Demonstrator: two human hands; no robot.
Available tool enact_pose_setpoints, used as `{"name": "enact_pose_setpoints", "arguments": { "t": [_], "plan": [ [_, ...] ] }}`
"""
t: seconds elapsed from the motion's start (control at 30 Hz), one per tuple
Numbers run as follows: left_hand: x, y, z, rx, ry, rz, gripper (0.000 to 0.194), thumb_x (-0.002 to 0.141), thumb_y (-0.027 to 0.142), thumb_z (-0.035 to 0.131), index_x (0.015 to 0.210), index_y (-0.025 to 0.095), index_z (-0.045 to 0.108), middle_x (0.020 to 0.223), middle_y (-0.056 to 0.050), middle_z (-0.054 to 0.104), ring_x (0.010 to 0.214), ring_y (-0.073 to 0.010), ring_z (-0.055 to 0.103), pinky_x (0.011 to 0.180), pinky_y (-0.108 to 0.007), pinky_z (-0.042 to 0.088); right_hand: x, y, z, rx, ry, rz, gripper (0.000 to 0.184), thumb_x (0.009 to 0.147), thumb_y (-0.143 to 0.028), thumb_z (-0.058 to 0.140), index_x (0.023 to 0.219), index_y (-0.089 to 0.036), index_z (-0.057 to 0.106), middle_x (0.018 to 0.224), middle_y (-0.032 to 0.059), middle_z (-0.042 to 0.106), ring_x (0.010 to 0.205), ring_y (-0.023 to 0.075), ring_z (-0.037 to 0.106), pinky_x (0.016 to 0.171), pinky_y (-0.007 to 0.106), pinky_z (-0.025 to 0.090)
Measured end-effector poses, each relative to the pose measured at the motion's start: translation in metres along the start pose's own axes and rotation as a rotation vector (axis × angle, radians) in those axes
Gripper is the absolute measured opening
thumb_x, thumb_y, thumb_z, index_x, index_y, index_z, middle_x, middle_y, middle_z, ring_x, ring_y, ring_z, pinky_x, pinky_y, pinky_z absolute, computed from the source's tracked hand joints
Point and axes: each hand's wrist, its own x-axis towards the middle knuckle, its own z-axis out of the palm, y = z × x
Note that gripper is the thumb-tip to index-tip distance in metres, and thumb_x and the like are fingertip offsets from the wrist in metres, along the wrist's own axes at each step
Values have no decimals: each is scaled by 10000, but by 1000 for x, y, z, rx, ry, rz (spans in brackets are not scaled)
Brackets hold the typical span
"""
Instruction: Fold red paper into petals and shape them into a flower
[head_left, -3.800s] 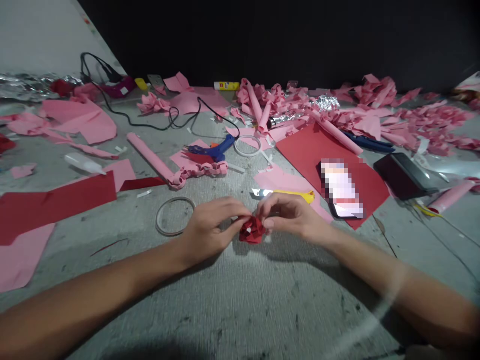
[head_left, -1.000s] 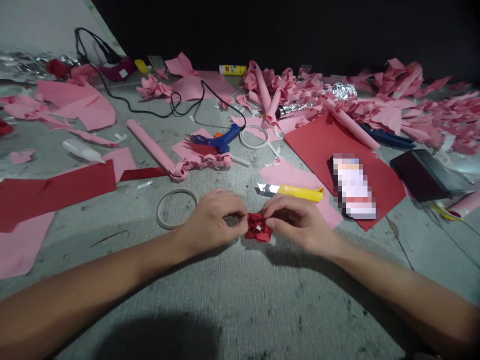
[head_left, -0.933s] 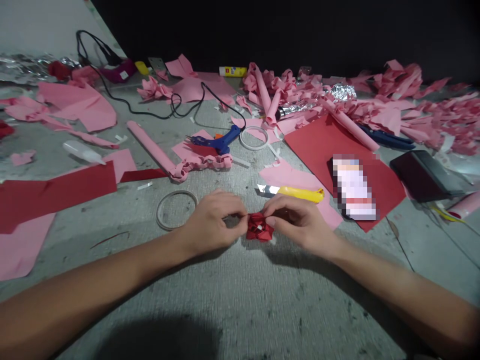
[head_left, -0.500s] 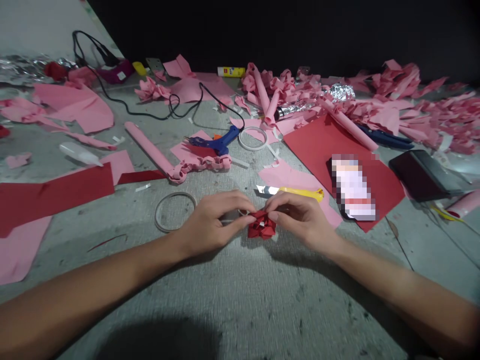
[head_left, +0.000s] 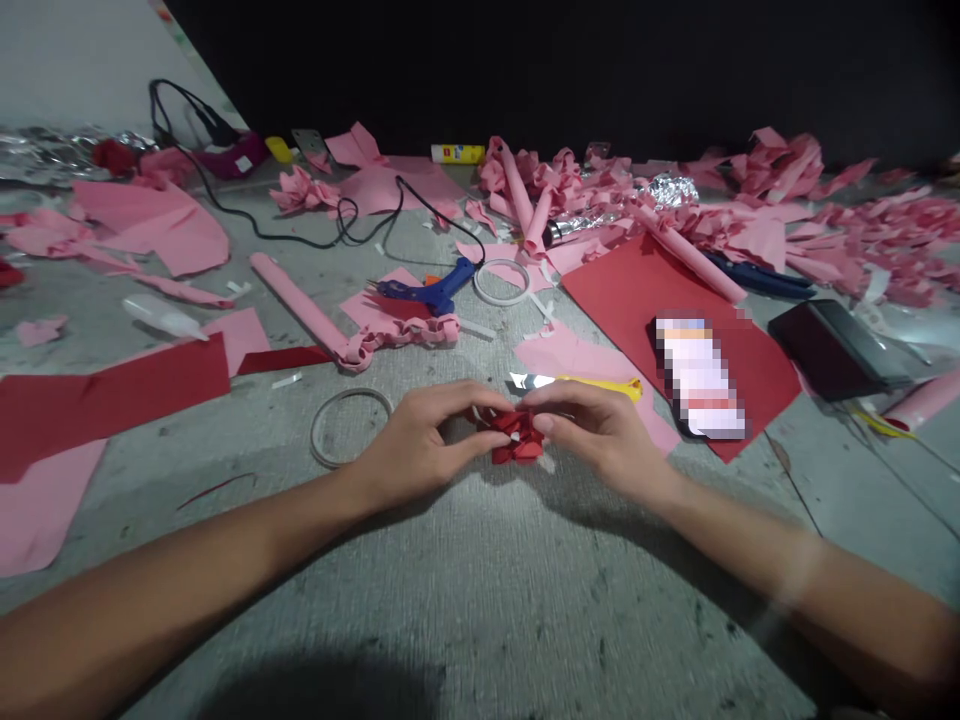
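Note:
A small folded red paper flower (head_left: 517, 440) sits between my two hands, low over the grey mat. My left hand (head_left: 424, 440) pinches its left side with thumb and fingers closed. Fingers curled, my right hand (head_left: 596, 430) pinches its right side. Small white bits show among the red folds. Just behind my right hand lies a yellow utility knife (head_left: 592, 385) with its blade out. A ring of clear tape (head_left: 349, 425) rests on the mat to the left of my left hand.
A blue glue gun (head_left: 431, 290) with a black cord, a second tape ring (head_left: 501, 282) and pink paper rolls lie further back. A red sheet (head_left: 645, 300) carries a phone (head_left: 699, 375). A dark wallet (head_left: 829, 345), red strips (head_left: 112, 395) and many pink scraps surround the area.
The red paper flower has been turned and lifted slightly between my fingers. Both hands stay pinched on it, shifting a little away from me. The view has drifted slightly.

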Motion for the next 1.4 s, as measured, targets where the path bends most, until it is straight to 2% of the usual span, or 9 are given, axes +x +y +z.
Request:
{"name": "enact_pose_setpoints", "arguments": {
  "t": [0.17,0.33,0.53,0.73,0.97,1.07,1.17,1.3,1.4],
  "plan": [
    [1,-3,2,-89,103,-91,252,959,292,825,1199,222,792,1142,-57,816,1007,-189,764,865,-301,592,-3,8,-3,123,29,45,252,993,-374,790,1227,-290,829,1279,82,790,1072,222,775,828,356,707],
    [1,-3,2,-147,160,-101,337,928,286,842,1250,221,770,1145,-55,809,982,-178,754,812,-276,598,-4,13,-3,122,22,79,379,943,-401,854,1305,-307,797,1354,109,765,1074,256,783,805,386,726],
    [2,-4,3,-107,158,-94,318,930,249,810,1246,245,778,1187,-59,811,1029,-211,760,838,-326,605,0,12,2,91,13,80,557,865,-422,916,1392,-343,751,1389,107,763,1072,286,793,791,403,721],
    [4,-16,8,-193,118,-55,572,830,216,886,1379,276,736,1302,-72,790,1072,-243,785,969,-402,643,6,17,5,76,30,-13,504,842,-485,911,1304,-315,807,1269,105,813,987,302,803,720,404,699],
    [1,-14,7,-78,96,-39,466,914,265,828,1371,230,739,1249,-107,795,1106,-262,767,1035,-452,636,3,13,11,-2,79,-12,557,824,-458,908,1312,-222,783,1218,124,809,952,259,776,716,371,686],
    [0,-11,7,-50,64,-20,437,926,264,821,1351,207,736,1249,-117,791,1104,-255,771,1049,-446,632,1,11,11,-127,143,-84,454,849,-417,883,1241,-204,798,1168,111,816,986,248,778,831,379,665],
    [-1,-8,8,51,89,23,411,915,260,830,1315,223,740,1186,-93,799,1020,-239,779,976,-424,656,-3,10,13,-216,192,-161,365,887,-391,851,1200,-211,798,1168,103,819,1019,252,784,911,397,645],
    [-3,-5,8,146,102,69,381,906,249,836,1277,250,749,1124,-71,811,946,-231,775,899,-400,672,-7,11,15,-315,222,-257,269,889,-337,858,1121,-222,786,1135,88,817,1004,256,776,877,387,645],
    [-3,-4,9,170,100,106,378,909,244,839,1275,238,743,1098,-69,811,925,-229,762,882,-395,657,-10,13,14,-396,256,-321,263,934,-313,816,1178,-235,758,1162,89,806,968,242,770,830,377,648]
  ]
}}
